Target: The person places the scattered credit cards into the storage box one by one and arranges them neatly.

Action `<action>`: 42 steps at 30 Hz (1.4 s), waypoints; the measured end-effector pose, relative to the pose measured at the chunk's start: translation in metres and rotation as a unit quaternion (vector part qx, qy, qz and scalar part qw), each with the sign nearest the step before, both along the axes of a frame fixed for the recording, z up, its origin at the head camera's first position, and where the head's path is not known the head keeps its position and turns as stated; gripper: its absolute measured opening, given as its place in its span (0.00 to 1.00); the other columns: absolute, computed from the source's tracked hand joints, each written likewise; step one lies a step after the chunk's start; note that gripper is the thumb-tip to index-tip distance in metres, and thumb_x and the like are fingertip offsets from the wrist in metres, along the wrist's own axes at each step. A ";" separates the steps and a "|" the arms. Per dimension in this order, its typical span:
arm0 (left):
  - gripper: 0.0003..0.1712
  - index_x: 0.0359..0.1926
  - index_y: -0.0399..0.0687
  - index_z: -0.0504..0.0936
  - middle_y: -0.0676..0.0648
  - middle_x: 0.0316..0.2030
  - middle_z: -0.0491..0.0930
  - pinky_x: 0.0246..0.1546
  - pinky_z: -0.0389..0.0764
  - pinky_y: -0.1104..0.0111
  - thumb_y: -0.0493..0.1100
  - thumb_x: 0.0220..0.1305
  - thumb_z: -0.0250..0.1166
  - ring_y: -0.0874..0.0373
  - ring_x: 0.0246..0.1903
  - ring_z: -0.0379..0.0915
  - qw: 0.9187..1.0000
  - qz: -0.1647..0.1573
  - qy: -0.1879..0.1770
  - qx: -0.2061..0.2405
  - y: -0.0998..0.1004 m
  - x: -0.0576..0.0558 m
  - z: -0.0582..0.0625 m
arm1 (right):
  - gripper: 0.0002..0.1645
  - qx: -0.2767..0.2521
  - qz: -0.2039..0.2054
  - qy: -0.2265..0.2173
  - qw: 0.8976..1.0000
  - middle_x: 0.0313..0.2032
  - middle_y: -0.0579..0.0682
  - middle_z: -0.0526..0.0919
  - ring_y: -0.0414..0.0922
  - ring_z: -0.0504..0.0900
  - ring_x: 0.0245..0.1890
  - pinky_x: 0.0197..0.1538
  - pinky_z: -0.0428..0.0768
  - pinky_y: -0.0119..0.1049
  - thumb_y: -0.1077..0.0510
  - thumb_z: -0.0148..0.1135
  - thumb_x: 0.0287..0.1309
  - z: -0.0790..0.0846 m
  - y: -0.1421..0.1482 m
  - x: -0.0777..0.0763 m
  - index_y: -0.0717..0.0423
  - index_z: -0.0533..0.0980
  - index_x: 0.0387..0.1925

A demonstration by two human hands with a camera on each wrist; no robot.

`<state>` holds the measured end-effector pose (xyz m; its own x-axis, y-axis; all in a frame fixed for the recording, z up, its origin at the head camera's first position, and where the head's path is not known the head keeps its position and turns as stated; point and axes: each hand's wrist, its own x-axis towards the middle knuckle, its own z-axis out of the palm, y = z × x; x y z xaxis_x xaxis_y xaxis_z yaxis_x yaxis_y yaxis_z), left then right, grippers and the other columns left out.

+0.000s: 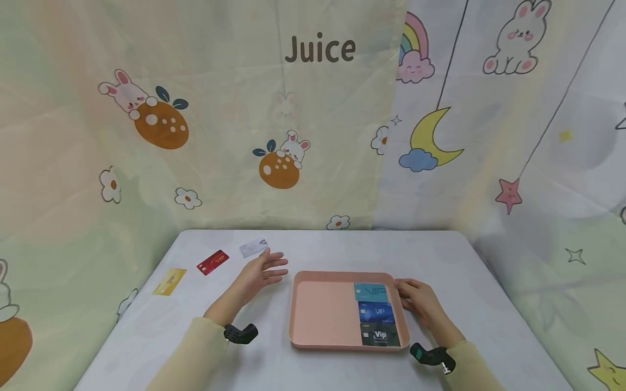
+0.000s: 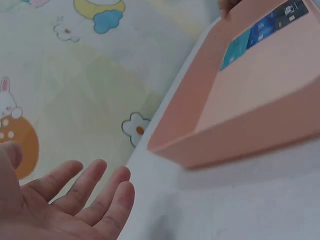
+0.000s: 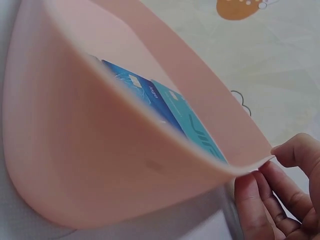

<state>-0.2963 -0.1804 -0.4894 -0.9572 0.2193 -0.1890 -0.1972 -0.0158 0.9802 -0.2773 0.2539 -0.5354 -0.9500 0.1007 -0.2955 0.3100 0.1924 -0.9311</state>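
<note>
A pink tray [image 1: 323,312] rests on the table, with a teal VIP card [image 1: 370,292], a blue VIP card [image 1: 376,312] and a dark Vip card [image 1: 379,334] in a column along its right side. My right hand [image 1: 421,300] pinches the tray's rim near the far right corner, thumb on top and fingers below in the right wrist view. My left hand [image 1: 259,275] is in the air left of the tray, fingers spread and holding nothing. Close behind it lies a pale silver card [image 1: 252,248], its right end near the thumb.
A red VIP card [image 1: 212,263] and a yellow card [image 1: 169,282] lie at the table's left. The white table [image 1: 420,250] meets printed cloth walls [image 1: 235,119] at the back and sides. Each wrist carries a black camera band [image 1: 240,334].
</note>
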 end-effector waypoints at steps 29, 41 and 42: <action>0.50 0.80 0.35 0.51 0.30 0.78 0.56 0.71 0.68 0.53 0.71 0.78 0.38 0.39 0.71 0.67 0.998 0.050 -0.031 0.022 -0.102 0.028 -0.003 | 0.33 0.007 0.005 -0.001 1.000 0.61 0.68 0.78 0.46 0.81 0.50 0.48 0.86 0.31 0.48 0.59 0.73 -0.001 -0.001 -0.002 0.68 0.70 0.67; 0.52 0.80 0.35 0.51 0.31 0.78 0.55 0.72 0.65 0.51 0.73 0.76 0.35 0.37 0.72 0.65 0.996 0.074 -0.040 0.030 -0.118 0.028 -0.010 | 0.32 0.002 0.007 0.007 1.000 0.57 0.65 0.81 0.42 0.82 0.46 0.46 0.86 0.30 0.50 0.60 0.72 -0.001 0.000 -0.002 0.69 0.71 0.66; 0.52 0.80 0.35 0.51 0.31 0.78 0.55 0.73 0.65 0.51 0.73 0.76 0.34 0.37 0.72 0.65 0.996 0.076 -0.040 0.028 -0.119 0.029 -0.010 | 0.32 0.001 0.008 0.009 1.000 0.57 0.64 0.81 0.41 0.82 0.46 0.45 0.86 0.30 0.50 0.60 0.72 -0.001 0.000 -0.002 0.69 0.71 0.66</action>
<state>-0.2670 -0.2999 -0.4994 -0.9624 0.0855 -0.2579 -0.2662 -0.1062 0.9581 -0.2788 0.2535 -0.5364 -0.9568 0.0852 -0.2779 0.2896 0.1987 -0.9363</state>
